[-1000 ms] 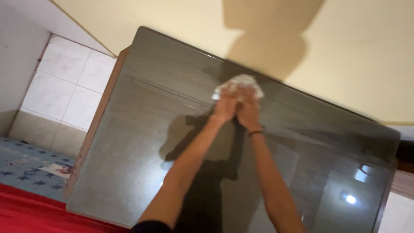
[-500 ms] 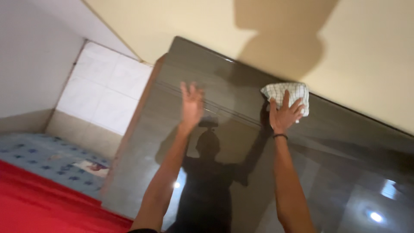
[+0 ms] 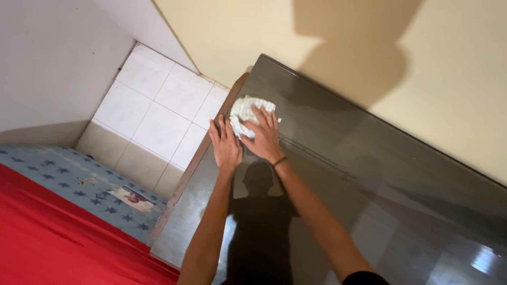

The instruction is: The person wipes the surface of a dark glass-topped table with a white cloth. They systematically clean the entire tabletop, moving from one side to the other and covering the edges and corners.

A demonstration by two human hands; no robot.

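- Glossy dark glass fills most of what I see — a tall mirrored panel [image 3: 369,174] leaning back against a cream wall [image 3: 253,31], with a brown wooden edge [image 3: 198,158] running down its left side.
- My right hand [image 3: 264,138] lies spread on a white checked cloth [image 3: 244,113], fingers splayed over it and pressing it flat to the glass near the panel's upper left corner; it is not bunched in a fist, just pinned under my palm and fingers.
- A thin dark band [image 3: 280,161] sits on my right wrist.
- My left hand [image 3: 226,145] is open and flat on the glass just beside the right one, fingers pointing up, touching the lower left edge of the cloth or very close to it — I cannot tell which. It holds nothing.
- My dark silhouette [image 3: 259,221] shows in the glass below both hands, between my forearms.
- White floor tiles [image 3: 158,111] lie beyond the wooden edge.
- A blue mattress with star print [image 3: 79,179] sits at lower left, with a small printed card [image 3: 132,198] on it, and a red sheet [image 3: 58,237] covers the corner nearest me.
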